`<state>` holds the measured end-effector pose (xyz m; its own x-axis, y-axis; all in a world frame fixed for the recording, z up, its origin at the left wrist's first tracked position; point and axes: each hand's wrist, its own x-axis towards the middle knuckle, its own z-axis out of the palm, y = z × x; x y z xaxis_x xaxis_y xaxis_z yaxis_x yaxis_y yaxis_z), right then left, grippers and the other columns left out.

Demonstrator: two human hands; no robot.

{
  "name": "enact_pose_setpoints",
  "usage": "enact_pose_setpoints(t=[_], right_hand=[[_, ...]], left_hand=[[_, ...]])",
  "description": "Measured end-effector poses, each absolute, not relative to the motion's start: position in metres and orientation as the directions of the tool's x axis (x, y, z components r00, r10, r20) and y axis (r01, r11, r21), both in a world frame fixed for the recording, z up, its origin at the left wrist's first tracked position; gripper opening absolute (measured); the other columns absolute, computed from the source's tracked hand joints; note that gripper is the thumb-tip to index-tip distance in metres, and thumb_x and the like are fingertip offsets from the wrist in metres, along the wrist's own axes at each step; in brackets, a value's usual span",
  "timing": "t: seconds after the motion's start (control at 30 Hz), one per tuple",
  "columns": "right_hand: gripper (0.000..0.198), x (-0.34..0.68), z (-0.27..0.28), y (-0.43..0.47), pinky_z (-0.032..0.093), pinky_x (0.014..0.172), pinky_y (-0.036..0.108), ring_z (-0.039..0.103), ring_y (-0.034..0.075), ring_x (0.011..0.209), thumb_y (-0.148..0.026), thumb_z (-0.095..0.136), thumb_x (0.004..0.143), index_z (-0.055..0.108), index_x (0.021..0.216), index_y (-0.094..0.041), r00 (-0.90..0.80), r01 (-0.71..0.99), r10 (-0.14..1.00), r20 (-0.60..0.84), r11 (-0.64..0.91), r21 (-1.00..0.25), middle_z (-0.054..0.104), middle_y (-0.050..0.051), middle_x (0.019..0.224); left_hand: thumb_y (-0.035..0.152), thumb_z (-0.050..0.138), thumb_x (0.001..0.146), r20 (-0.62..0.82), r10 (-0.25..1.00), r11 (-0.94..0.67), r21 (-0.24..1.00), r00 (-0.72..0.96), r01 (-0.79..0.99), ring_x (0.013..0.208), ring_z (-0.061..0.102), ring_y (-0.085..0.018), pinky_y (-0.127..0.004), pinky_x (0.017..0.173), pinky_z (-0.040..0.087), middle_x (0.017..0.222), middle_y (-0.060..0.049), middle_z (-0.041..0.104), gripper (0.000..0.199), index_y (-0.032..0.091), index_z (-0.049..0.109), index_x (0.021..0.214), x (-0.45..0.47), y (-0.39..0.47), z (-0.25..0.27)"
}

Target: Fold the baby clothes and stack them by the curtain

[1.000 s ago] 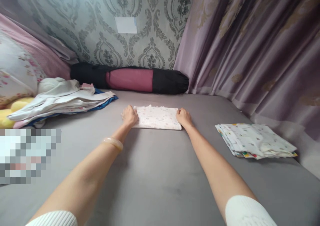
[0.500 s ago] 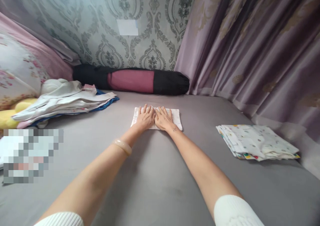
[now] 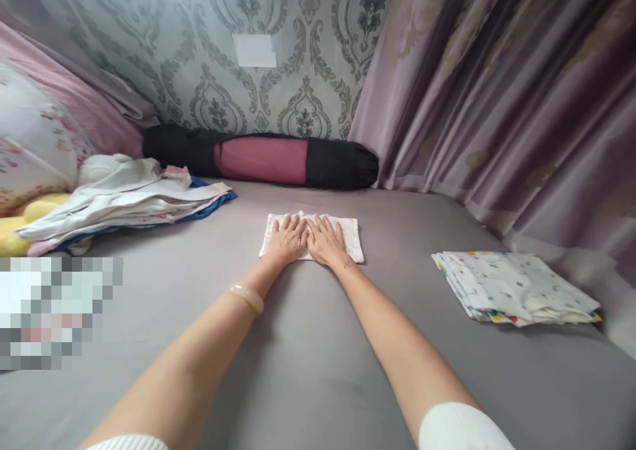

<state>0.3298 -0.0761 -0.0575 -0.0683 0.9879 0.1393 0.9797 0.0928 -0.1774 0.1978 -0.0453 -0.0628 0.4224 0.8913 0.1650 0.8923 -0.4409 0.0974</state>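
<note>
We note the pale folded cloth [image 3: 352, 236] lying flat near the middle of the grey sheet [image 3: 308, 357], with the left hand [image 3: 289, 238] and right hand [image 3: 324, 239] side by side on top of it. Grip: both palms are down, fingers extended and slightly spread, nothing pinched in either. We judge the step to be pressing or smoothing; it probably goes best with even, light pressure, working from the centre toward the short ends, without dragging the near edge or skewing the layers. The far edge looks a little uneven and may deserve attention. Limits: our hands cover the cloth's middle, so we cannot see creases there or count layers; its print is faint. A pixelated patch [image 3: 54, 314] hides whatever lies at the left, and both sleeves [image 3: 460, 427] run out of frame below.
</note>
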Motion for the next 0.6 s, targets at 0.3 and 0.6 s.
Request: enact_pose_setpoints(t=[0.3, 0.6], right_hand=[[0.057, 0.3279, -0.0606, -0.0806, 0.005, 0.115, 0.055, 0.019, 0.03, 0.145, -0.042, 0.03, 0.097, 0.039, 0.147, -0.016, 0.109, 0.981, 0.959, 0.263, -0.062, -0.181, 0.029, 0.015, 0.157], [0.059, 0.328, -0.0579, -0.0782, 0.011, 0.113, 0.057, 0.018, 0.03, 0.145, -0.043, 0.026, 0.097, 0.035, 0.149, -0.017, 0.125, 0.974, 0.98, 0.153, -0.092, -0.208, 0.027, 0.014, 0.158]], left_hand=[[0.051, 0.021, 0.097, 0.262, 0.912, -0.343, 0.069, 0.314, 0.937, 0.144, 0.023, -0.038, -0.059, 0.115, 0.015, 0.154, -0.015, 0.035, 0.063, 0.017, 0.039, 0.146, 0.1962, -0.0498, -0.0651], [0.051, 0.022, 0.096, 0.164, 0.932, -0.338, 0.066, 0.323, 0.939, 0.139, 0.029, -0.039, -0.06, 0.11, 0.02, 0.151, -0.015, 0.038, 0.061, 0.019, 0.038, 0.146, 0.1973, -0.0427, -0.0655]])
